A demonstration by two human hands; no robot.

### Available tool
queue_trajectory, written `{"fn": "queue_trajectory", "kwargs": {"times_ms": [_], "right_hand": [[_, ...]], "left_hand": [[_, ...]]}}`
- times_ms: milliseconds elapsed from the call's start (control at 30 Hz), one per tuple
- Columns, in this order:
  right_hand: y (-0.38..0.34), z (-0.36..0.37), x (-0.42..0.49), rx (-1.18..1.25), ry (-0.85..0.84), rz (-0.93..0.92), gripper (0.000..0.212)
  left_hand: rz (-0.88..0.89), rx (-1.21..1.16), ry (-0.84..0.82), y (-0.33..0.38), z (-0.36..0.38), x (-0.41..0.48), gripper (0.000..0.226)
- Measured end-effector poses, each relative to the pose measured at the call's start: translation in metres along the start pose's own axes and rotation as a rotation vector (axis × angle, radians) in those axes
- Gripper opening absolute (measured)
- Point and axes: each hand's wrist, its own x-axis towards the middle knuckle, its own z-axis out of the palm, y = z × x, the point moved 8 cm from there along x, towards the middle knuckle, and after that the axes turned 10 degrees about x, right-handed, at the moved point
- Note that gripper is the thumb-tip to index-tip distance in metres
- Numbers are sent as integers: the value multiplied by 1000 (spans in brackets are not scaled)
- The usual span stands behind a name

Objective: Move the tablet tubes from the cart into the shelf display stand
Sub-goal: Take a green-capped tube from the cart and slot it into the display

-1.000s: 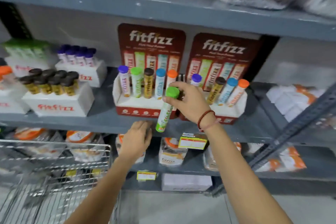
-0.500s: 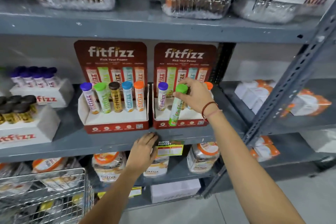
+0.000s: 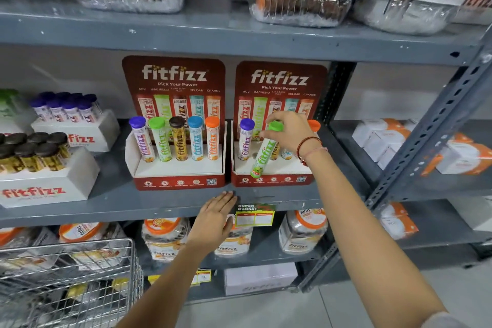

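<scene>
We look down along two bare arms reaching toward a grey metal shelf [image 3: 165, 202]. Our right hand [image 3: 290, 130] is closed around the green cap of a green tablet tube [image 3: 263, 157], fingers pinching it from above; the tube hangs tilted, its lower end at the front edge of the right display stand [image 3: 271, 180], a red and white cardboard holder marked fitfizz. Just to the left of this hand a purple-capped tube [image 3: 246, 138] stands in the same stand, and behind the hand we glimpse an orange cap [image 3: 314, 125] and parts of two more tubes, mostly hidden. A red thread bracelet [image 3: 306, 145] circles the right wrist. Our left hand [image 3: 215, 217] is lower and well apart from the right, open and flat with fingers together, its fingertips touching the front edge of the shelf; it holds nothing. Above and to the left of this hand sits the left display stand [image 3: 175, 176], filled with five upright tubes capped purple, green, brown, blue and orange. Further left of both hands are white boxes [image 3: 53, 189] of brown-capped and purple-capped tubes. Just right of the left hand a yellow and green price tag [image 3: 254, 216] hangs from the shelf edge. Below the left forearm, at the lower left, is the wire cart [image 3: 80, 274], its contents too blurred to tell. Jars with orange lids [image 3: 303, 229] fill the shelf beneath the hands
</scene>
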Motion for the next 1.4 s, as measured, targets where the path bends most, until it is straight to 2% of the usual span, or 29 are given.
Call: {"fn": "queue_trajectory", "kwargs": {"times_ms": [233,667,1000,1400], "right_hand": [[-3,2,11,-44,-82,-15,38],[-8,10,34,-158,-79,-31,40],[-8,29,36,-254,-219,-30,39],[-5,27,35,-292,-221,-6,46]], "left_hand": [[3,12,17,0,1,0,50],[5,25,25,-1,2,-1,51],[15,43,14,-2,3,-1,53],[27,53,4,-2,2,0,53]]}}
